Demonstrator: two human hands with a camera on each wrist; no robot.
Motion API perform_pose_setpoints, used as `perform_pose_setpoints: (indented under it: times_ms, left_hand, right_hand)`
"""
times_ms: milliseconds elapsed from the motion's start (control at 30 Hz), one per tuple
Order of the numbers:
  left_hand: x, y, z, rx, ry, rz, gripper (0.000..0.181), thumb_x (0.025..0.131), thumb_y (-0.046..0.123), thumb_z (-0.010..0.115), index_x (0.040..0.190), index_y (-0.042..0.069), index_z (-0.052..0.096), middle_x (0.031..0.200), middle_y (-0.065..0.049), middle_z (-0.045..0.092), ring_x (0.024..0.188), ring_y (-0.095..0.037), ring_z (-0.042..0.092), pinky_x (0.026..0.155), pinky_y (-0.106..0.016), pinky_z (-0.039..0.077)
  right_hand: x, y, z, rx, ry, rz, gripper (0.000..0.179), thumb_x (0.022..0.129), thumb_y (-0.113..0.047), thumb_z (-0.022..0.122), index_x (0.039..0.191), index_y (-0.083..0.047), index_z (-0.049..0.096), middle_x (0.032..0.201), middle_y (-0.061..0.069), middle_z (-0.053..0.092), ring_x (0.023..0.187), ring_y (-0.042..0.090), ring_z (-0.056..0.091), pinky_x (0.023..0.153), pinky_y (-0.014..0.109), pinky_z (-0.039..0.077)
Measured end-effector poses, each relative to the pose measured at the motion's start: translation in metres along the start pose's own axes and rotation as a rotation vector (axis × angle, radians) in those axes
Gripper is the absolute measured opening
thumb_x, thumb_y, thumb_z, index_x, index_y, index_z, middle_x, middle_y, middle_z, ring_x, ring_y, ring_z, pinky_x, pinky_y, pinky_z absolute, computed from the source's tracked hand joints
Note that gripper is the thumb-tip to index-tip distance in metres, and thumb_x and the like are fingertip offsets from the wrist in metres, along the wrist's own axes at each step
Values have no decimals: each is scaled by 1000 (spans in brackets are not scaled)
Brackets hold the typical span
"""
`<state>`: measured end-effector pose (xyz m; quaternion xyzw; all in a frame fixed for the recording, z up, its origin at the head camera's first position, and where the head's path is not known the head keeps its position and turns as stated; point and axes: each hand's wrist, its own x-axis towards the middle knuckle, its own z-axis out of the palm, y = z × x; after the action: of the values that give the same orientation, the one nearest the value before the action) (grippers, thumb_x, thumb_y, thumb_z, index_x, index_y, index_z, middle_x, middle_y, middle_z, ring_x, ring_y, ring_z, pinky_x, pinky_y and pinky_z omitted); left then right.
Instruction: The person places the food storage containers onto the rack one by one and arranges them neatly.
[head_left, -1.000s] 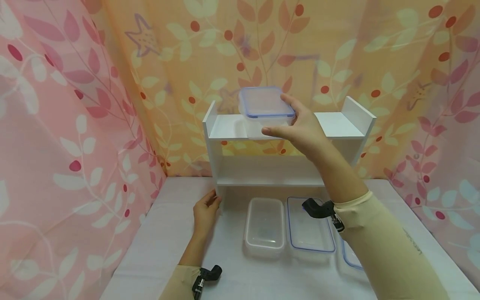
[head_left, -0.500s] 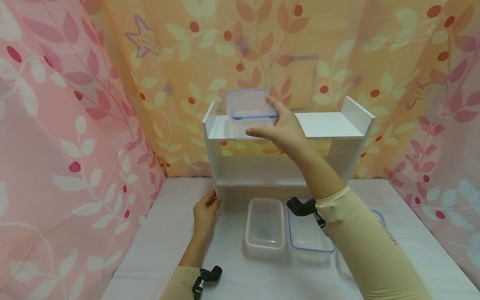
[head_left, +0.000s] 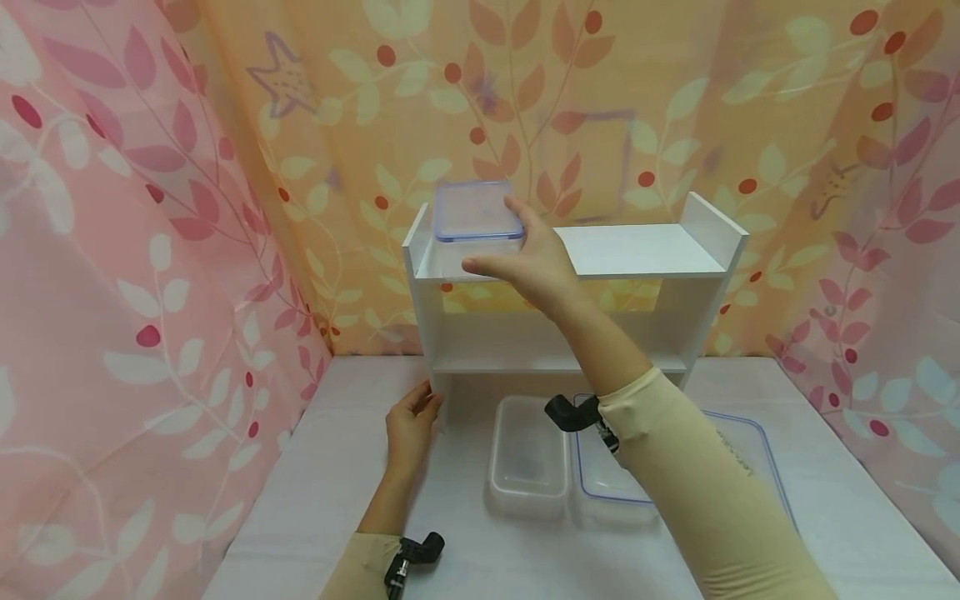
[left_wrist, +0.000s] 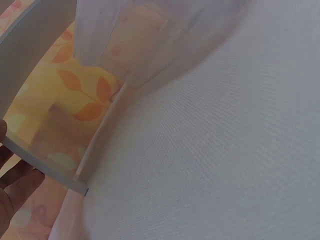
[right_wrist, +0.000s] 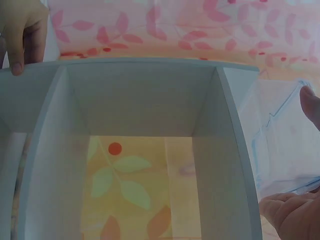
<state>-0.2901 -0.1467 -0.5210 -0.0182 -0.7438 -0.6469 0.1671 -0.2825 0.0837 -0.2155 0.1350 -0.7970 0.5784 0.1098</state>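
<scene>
At the left end of the white shelf's (head_left: 637, 250) top board, my right hand (head_left: 543, 262) holds a clear plastic food container (head_left: 478, 212) with a blue-edged lid. Its thumb is at the front and its fingers lie along the right side. In the right wrist view the container (right_wrist: 280, 130) is just beyond the top board, inside the side panel. Low on the shelf, my left hand (head_left: 408, 433) grips the front edge of the left side panel. The left wrist view has that hand's fingers (left_wrist: 22, 187) on both sides of the panel.
On the white-covered table, in front of the shelf, stand a frosted container (head_left: 530, 450) and a blue-rimmed one (head_left: 603, 483). Another blue-rimmed container (head_left: 757, 442) lies farther right, partly behind my right sleeve. Patterned curtains (head_left: 345, 125) surround the table.
My right hand has carried the container leftward along the top board and slightly down, to its left end. My left hand has stayed on the side panel.
</scene>
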Motion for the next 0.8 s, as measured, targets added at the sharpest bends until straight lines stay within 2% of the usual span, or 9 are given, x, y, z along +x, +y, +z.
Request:
perform_pose_setpoints:
  times_ms: [100,200,300,400,500,733,800]
  left_hand:
    - [-2,8,0,11,-19,-13,40,97,11,72,136,2,65,126,-16,71,117,-30,67,87,-32,59]
    - [-7,22,-2,24,-38,-10,39,97,8,70,136,-1,64,124,-17,71,116,-29,68,87,-34,60]
    - [-12,36,-4,28,-44,7,39,97,6,70,135,-2,65,123,-18,72,114,-28,69,86,-33,60]
    - [-15,42,-5,24,-40,16,39,97,5,70,134,-4,64,123,-20,71,113,-29,69,85,-30,59]
    - [-13,38,-5,12,-37,7,39,97,5,70,134,-4,64,124,-20,71,114,-29,69,85,-28,59]
    - [-2,6,0,-16,-15,-20,43,98,11,71,138,-2,62,129,-20,69,118,-29,67,87,-28,58]
    - [-1,2,0,-12,-8,-12,43,97,13,72,137,-1,63,128,-21,69,116,-28,67,86,-26,58]
  right_hand:
    - [2,0,4,-21,10,8,113,69,-38,96,161,-28,32,157,4,45,127,22,51,107,38,45]
    - [4,1,6,-30,18,1,113,69,-40,96,161,-28,32,157,2,45,127,20,51,108,38,44]
    - [5,2,9,-33,22,-15,113,69,-41,96,161,-26,32,157,2,45,127,20,51,107,38,44]
    - [6,3,12,-38,26,-22,112,69,-41,95,161,-25,32,156,2,46,127,20,51,107,38,44]
    - [6,4,16,-44,33,-20,111,70,-40,95,161,-24,33,157,3,46,129,20,51,109,39,43]
    - [6,4,23,-52,42,-32,112,70,-40,95,161,-22,32,157,5,45,131,21,50,111,39,42]
    - [7,3,25,-67,43,-36,113,70,-41,95,161,-22,31,157,5,45,130,21,50,110,40,43]
